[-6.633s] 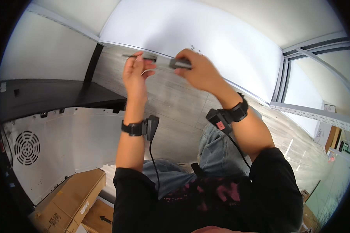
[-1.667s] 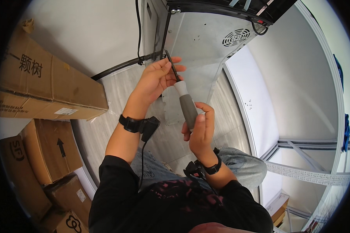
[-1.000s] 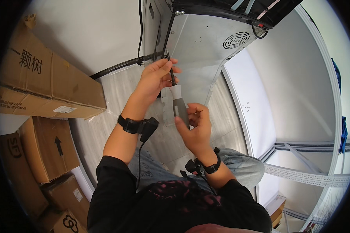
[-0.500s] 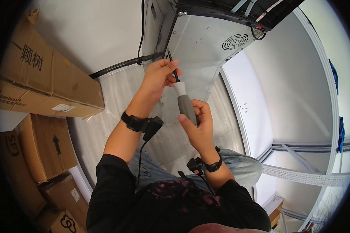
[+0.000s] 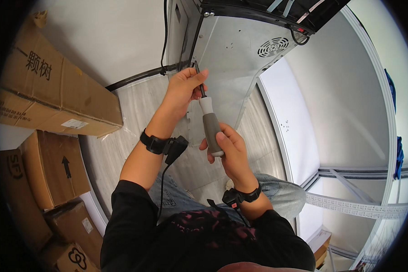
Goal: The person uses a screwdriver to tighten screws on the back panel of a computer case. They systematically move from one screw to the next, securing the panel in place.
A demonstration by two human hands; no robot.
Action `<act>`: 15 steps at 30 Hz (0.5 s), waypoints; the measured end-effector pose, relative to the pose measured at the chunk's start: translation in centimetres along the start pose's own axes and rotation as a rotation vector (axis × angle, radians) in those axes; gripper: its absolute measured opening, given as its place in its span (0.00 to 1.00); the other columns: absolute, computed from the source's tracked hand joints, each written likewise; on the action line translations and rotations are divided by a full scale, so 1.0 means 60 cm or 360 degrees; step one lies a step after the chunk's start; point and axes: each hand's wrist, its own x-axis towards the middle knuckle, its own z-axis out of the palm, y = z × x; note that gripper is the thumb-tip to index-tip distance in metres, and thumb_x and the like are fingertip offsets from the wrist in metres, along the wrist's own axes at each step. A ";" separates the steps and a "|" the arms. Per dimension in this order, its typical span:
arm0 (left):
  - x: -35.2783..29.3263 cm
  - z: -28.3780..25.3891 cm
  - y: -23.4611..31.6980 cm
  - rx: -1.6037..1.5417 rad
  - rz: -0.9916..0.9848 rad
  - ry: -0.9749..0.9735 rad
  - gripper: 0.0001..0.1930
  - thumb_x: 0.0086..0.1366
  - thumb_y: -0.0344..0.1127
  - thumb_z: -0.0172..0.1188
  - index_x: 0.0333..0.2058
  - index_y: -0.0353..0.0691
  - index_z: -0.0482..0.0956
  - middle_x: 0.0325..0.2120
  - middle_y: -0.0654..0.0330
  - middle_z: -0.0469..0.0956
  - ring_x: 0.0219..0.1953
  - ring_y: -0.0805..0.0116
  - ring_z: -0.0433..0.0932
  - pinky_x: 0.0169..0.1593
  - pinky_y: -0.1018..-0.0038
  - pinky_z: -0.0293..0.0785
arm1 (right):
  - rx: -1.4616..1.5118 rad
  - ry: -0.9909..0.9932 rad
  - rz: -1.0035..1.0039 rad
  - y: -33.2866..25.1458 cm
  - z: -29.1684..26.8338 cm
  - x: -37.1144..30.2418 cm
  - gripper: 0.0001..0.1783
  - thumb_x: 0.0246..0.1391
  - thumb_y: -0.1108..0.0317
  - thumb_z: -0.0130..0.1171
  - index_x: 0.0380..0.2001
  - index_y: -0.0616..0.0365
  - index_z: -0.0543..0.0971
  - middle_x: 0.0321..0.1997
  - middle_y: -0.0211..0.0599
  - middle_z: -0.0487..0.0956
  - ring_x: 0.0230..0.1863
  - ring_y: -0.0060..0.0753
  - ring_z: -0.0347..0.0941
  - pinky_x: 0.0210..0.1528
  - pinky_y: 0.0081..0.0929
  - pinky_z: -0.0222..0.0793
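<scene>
A screwdriver with a thick grey handle, a white collar and a dark shaft points away from me at the metal cabinet. My right hand is closed around the lower part of its handle, the thumb lying on top. Farther up, my left hand pinches the dark shaft between thumb and fingers. The tip lies close to the cabinet's left vertical edge; whether it touches a screw is too small to tell. Each wrist wears a black strap with a small cabled device.
Several cardboard boxes are stacked on the left. A black cable hangs beside the cabinet, which has a round vent. White metal shelving stands at the right. My jeans-clad legs rest on the wood-look floor.
The right hand has shifted its grip on the handle: the fingers and thumb now wrap round it differently. The handle end has swung slightly left and nearer to me. The left hand stays on the shaft.
</scene>
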 end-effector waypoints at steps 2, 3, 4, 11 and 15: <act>-0.008 -0.001 0.004 0.0087 -0.0006 -0.0006 0.12 0.60 0.41 0.61 0.23 0.48 0.68 0.18 0.70 0.72 0.20 0.83 0.70 0.23 0.86 0.62 | 0.0047 -0.0023 0.0026 0.002 -0.003 -0.006 0.20 0.62 0.60 0.46 0.51 0.62 0.67 0.31 0.39 0.77 0.21 0.21 0.69 0.24 0.18 0.65; -0.011 0.004 0.004 0.0089 -0.0007 -0.0008 0.12 0.60 0.41 0.61 0.23 0.48 0.68 0.18 0.69 0.72 0.19 0.83 0.70 0.24 0.85 0.63 | 0.0068 -0.0022 0.0032 0.000 -0.008 -0.010 0.20 0.61 0.60 0.46 0.51 0.62 0.67 0.31 0.39 0.78 0.21 0.21 0.69 0.24 0.18 0.65; -0.016 0.009 0.002 0.0094 -0.0012 -0.0015 0.11 0.61 0.41 0.60 0.24 0.47 0.69 0.19 0.68 0.73 0.19 0.82 0.70 0.24 0.85 0.63 | 0.0073 -0.0008 0.0047 0.000 -0.018 -0.011 0.20 0.60 0.60 0.47 0.51 0.62 0.67 0.30 0.39 0.77 0.21 0.21 0.69 0.24 0.18 0.65; -0.020 0.100 -0.103 0.0020 0.0125 -0.0012 0.10 0.64 0.42 0.56 0.31 0.42 0.71 0.25 0.62 0.77 0.21 0.77 0.73 0.27 0.81 0.68 | -0.0980 0.0389 0.0171 -0.080 -0.169 -0.020 0.19 0.50 0.67 0.61 0.45 0.59 0.70 0.23 0.25 0.73 0.15 0.14 0.64 0.18 0.13 0.60; 0.010 0.214 -0.147 0.0119 0.0030 -0.0254 0.11 0.66 0.43 0.53 0.36 0.41 0.72 0.29 0.61 0.78 0.26 0.74 0.74 0.32 0.80 0.69 | -0.1005 0.0328 0.0089 -0.186 -0.319 -0.048 0.14 0.50 0.69 0.61 0.39 0.61 0.75 0.22 0.26 0.76 0.15 0.12 0.64 0.17 0.11 0.59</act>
